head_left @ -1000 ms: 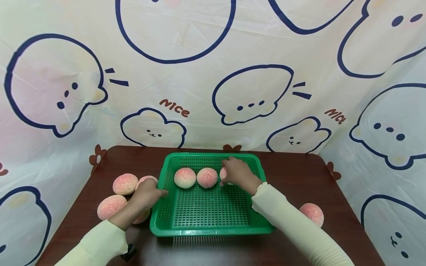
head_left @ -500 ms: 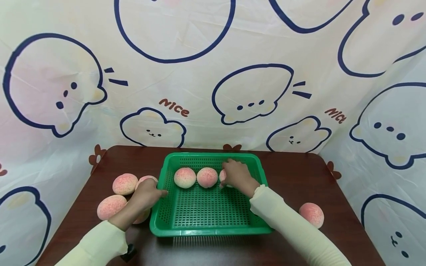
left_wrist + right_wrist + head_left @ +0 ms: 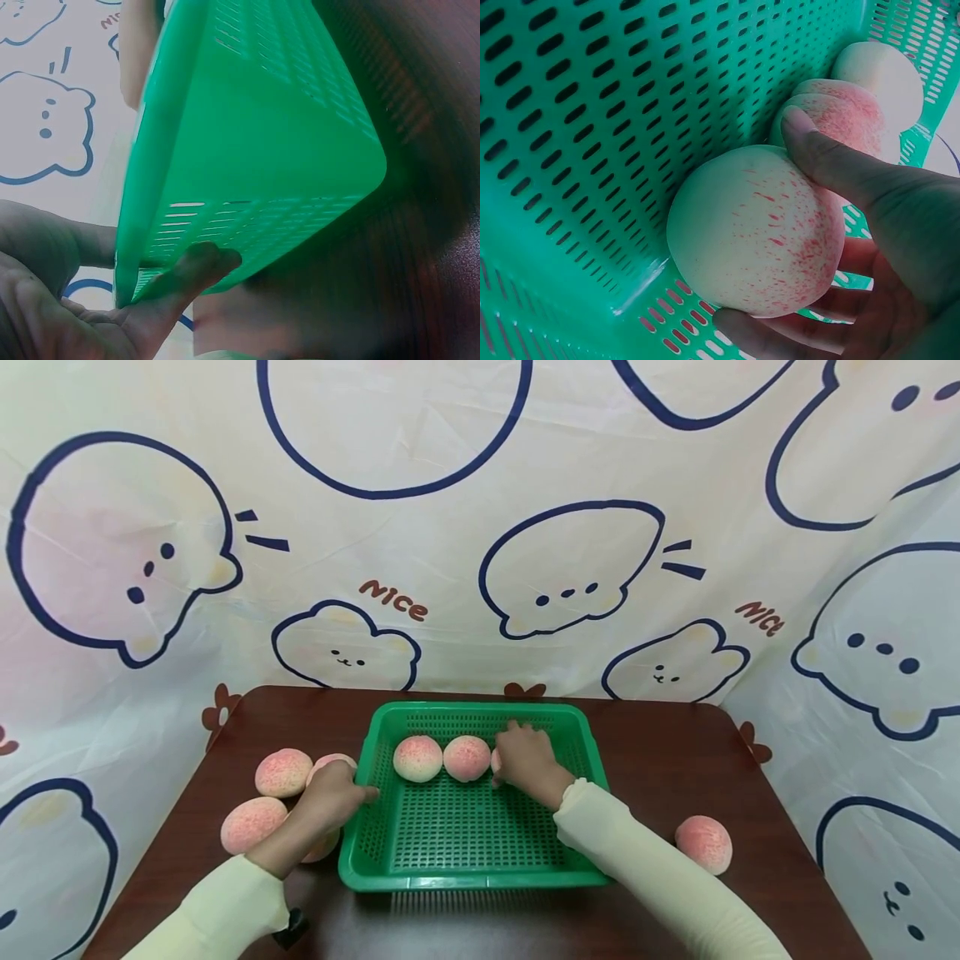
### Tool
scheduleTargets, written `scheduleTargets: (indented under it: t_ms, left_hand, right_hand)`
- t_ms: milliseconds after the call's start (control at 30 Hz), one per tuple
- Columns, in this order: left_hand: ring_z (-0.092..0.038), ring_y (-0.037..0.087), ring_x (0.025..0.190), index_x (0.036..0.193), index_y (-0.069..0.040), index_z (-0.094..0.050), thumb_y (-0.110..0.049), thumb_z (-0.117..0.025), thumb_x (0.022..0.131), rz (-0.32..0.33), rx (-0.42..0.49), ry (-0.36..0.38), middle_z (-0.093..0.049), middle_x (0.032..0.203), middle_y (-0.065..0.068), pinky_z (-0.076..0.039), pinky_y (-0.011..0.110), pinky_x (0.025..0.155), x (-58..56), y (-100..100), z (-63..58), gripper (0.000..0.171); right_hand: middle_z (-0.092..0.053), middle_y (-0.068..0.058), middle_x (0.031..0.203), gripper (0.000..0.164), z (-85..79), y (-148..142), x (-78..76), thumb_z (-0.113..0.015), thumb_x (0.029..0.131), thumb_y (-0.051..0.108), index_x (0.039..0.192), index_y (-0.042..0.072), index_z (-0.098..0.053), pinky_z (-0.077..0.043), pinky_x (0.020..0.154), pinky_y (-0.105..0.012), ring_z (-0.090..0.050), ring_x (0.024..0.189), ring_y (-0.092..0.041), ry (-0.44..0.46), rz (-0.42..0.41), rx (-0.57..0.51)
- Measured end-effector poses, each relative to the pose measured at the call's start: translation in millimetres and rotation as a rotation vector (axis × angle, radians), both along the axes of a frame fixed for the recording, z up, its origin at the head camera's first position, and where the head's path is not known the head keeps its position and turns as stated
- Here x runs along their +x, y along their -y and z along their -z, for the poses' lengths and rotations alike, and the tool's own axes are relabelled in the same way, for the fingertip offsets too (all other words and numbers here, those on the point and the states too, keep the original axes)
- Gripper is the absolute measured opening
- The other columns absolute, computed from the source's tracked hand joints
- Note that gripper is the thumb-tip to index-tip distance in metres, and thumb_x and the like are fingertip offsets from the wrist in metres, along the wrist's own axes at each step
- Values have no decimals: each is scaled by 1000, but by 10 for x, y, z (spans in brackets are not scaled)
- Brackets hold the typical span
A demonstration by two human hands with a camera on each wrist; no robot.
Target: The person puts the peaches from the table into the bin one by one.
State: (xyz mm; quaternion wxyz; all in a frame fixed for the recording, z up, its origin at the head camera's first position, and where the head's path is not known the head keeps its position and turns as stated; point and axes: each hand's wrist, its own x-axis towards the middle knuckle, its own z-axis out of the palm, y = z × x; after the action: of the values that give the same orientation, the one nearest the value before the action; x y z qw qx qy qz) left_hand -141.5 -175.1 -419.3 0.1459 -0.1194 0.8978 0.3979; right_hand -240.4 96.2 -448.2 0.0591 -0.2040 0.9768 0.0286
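Observation:
A green plastic basket (image 3: 480,883) with slotted walls stands on the table. My left hand (image 3: 330,797) grips its left rim; in the left wrist view the thumb (image 3: 199,270) lies along the outer wall. Inside the basket, my right hand (image 3: 527,760) holds a pink-and-cream peach (image 3: 750,232), fingers and thumb around it. Two more peaches, a left one (image 3: 417,759) and a middle one (image 3: 467,758), sit in a row to its left. From the head view, my right hand hides most of the held peach.
Left of the basket lie several peaches, among them a back one (image 3: 283,772) and a front one (image 3: 253,826), some partly behind my left hand. One peach (image 3: 703,844) lies to the right, beside my right sleeve. A printed cloth (image 3: 450,552) hangs behind the brown table (image 3: 652,743).
My right hand has shifted slightly left with the peach, closer to the middle peach in the row. The left hand keeps its place on the basket rim.

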Motion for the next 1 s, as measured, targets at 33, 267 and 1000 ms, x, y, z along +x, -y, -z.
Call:
scheduleTargets:
  t_ms: [33,267,1000]
  left_hand:
    - [-73,22,80,99,11,-69,-9,-69,92,1,1,-2,-73,89,19,-54,31,63,-3,1,2,21]
    - [-70,18,78,102,11,-68,-9,-69,93,-14,6,8,-72,92,20,-53,30,63,2,-6,-1,22]
    - [-71,17,74,99,11,-68,-9,-68,93,-5,13,2,-71,85,18,-51,29,60,11,-7,-15,20]
  right_hand:
    - [-66,-12,128,54,-4,5,1,-93,69,49,110,17,-77,-60,76,-47,-66,104,-32,-4,1,5]
    - [-66,-9,130,56,-21,39,14,-93,70,47,115,17,-76,-59,75,-45,-66,105,-32,-11,-2,24]
    - [-63,-10,130,76,27,43,66,-91,73,47,135,12,-64,-60,72,-42,-65,103,-30,-72,-19,66]
